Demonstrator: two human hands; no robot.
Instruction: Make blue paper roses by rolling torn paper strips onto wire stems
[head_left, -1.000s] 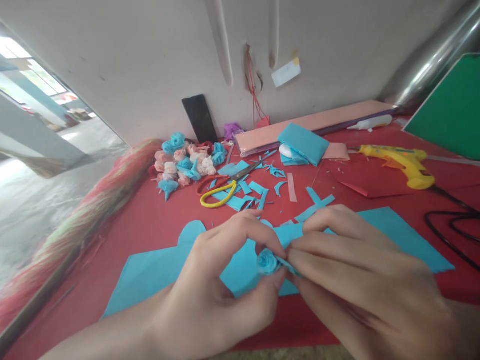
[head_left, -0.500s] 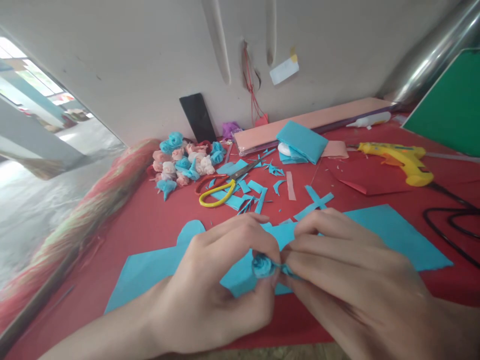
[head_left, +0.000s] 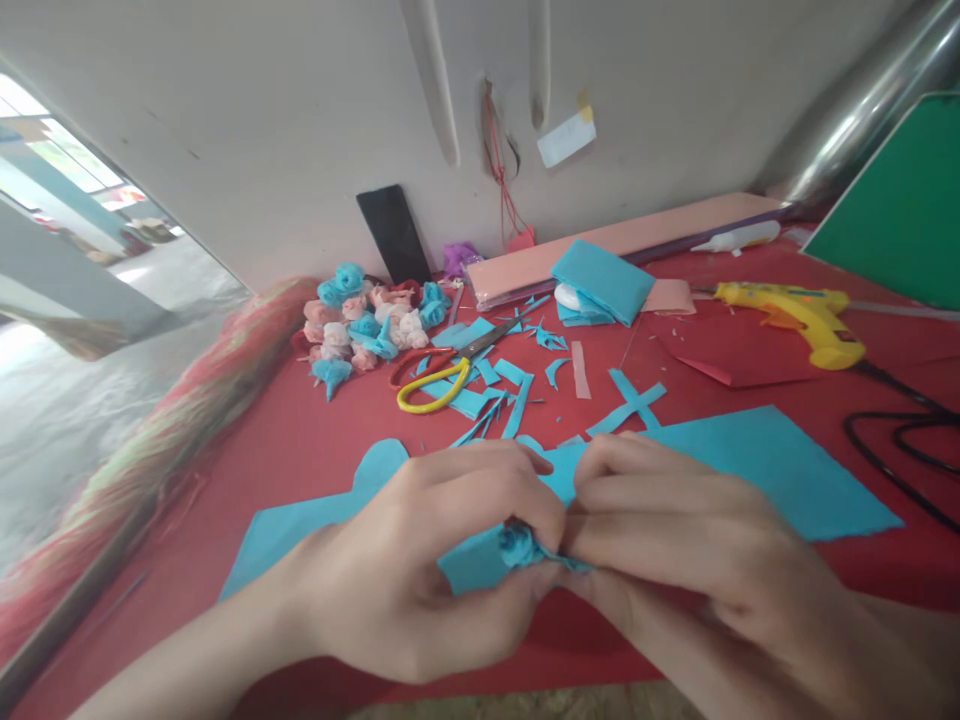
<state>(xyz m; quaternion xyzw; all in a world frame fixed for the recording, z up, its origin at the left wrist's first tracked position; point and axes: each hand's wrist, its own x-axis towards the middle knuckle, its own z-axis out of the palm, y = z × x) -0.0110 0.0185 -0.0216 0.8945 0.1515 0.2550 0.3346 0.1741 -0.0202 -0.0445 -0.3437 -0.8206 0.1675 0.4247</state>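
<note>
Blue paper rose is pinched beside its bloom by the left hand, the right hand gripping its tail, probably so the roll stays tight.

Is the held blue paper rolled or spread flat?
Rolled at its left end: the held paper shows curled layers; fingers partly hide the rest.

Near the front edge of the table, the rose was crinkled, matt paper. The scissors had metal blades and smooth handles; toward the right edge, the glue gun was smooth plastic.
</note>
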